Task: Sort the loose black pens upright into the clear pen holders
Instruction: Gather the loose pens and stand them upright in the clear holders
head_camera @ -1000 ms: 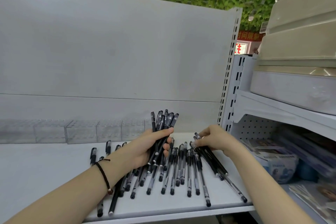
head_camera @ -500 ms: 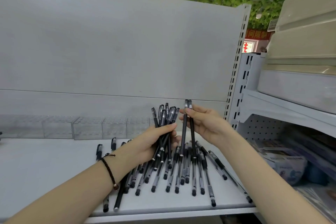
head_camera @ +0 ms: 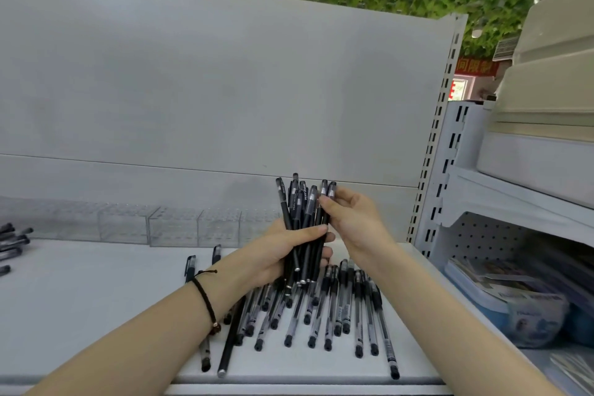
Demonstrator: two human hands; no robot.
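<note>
Left hand (head_camera: 283, 255) clamped round upright bundle of slim black plastic pens (head_camera: 302, 219); right hand (head_camera: 353, 219) pinches two caps at its edge; I'd level the ends, then feed the clear plastic pen holders (head_camera: 173, 225) behind; loose pens (head_camera: 340, 309) lie on white shelf (head_camera: 96, 299).

A pale grey shelf (head_camera: 80, 315) carries everything. A row of clear pen holders (head_camera: 173, 228) stands along its back. In front of the row's right end, reaching the shelf's front edge, a heap of black pens (head_camera: 337, 315) lies flat, mostly front to back, some overlapping. Two single pens (head_camera: 190, 265) lie just before the holders. A small cluster of pens (head_camera: 16, 239) lies before the row's left end.
</note>
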